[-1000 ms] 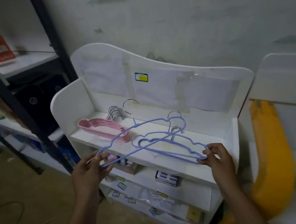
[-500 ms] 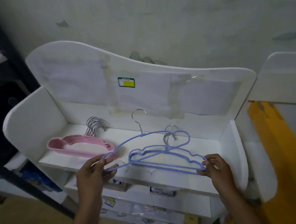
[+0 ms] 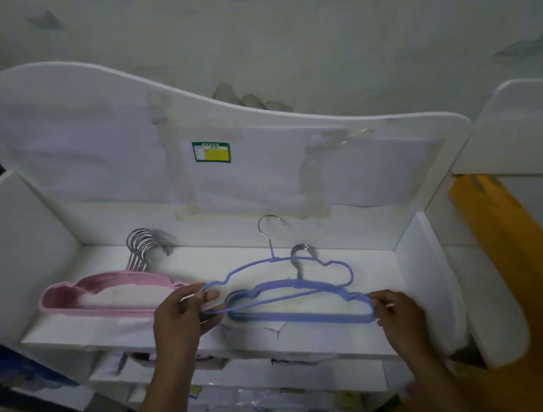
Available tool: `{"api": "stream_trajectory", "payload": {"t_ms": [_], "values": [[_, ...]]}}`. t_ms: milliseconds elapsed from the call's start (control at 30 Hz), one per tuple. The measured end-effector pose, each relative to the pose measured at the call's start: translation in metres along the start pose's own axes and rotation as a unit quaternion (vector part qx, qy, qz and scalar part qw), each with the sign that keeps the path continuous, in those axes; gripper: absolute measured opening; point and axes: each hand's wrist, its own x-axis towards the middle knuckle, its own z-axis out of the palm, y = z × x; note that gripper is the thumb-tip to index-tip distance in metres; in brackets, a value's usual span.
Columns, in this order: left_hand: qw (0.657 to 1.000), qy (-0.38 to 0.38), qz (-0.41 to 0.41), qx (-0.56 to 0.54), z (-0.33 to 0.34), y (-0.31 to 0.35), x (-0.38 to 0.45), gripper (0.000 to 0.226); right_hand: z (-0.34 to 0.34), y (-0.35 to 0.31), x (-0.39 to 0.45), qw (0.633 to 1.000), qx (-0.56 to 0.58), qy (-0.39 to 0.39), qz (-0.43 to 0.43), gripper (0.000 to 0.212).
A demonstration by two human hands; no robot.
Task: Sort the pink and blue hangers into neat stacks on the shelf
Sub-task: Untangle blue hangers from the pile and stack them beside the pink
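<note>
Both your hands on one blue hanger over the shelf.

Your left hand (image 3: 182, 316) fingers (image 3: 206, 296) pinch the blue hanger (image 3: 272, 261) at its 9 o'clock end; your right hand (image 3: 396, 315) fingers grip the 4 o'clock end, above the blue stack (image 3: 297, 309). The pink stack (image 3: 102, 293) lies at 9 o'clock on the shelf (image 3: 83, 337).

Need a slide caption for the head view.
Both hands, left and right, lower a blue hanger onto the blue stack, pink stack alongside on the white shelf.
</note>
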Motion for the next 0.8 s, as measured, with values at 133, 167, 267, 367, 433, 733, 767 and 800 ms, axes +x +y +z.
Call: {"api": "stream_trajectory", "payload": {"t_ms": [133,167,267,367,433,733,767,800], "values": [[0.999,-0.018,-0.027,0.023,0.004,-0.009,0.013,0.016,-0.004,0.001,0.006,0.999,0.014,-0.011,0.032,0.018],[0.999,-0.024,-0.034,0.025,0.006,-0.010,0.014,0.016,-0.005,0.002,0.007,0.999,0.022,-0.013,0.040,0.020],[0.997,-0.045,-0.046,0.034,0.014,-0.013,0.017,0.015,-0.010,-0.002,0.008,0.996,0.061,-0.002,0.060,0.021],[0.996,-0.059,-0.051,0.048,0.022,-0.017,0.021,0.014,-0.014,-0.004,0.009,0.993,0.100,0.006,0.062,0.020],[0.995,-0.063,-0.056,0.055,0.027,-0.018,0.021,0.014,-0.016,-0.005,0.010,0.991,0.117,0.013,0.062,0.017],[0.953,-0.065,0.028,0.296,0.017,-0.054,0.057,0.008,-0.015,-0.002,0.010,0.998,0.036,-0.003,0.042,0.014],[0.939,-0.060,0.054,0.335,0.020,-0.053,0.054,0.011,-0.014,-0.004,0.009,0.999,0.020,-0.009,0.033,0.015],[0.922,-0.050,0.085,0.375,0.025,-0.044,0.045,0.014,-0.013,-0.007,0.008,1.000,0.004,-0.012,0.020,0.016]]}}
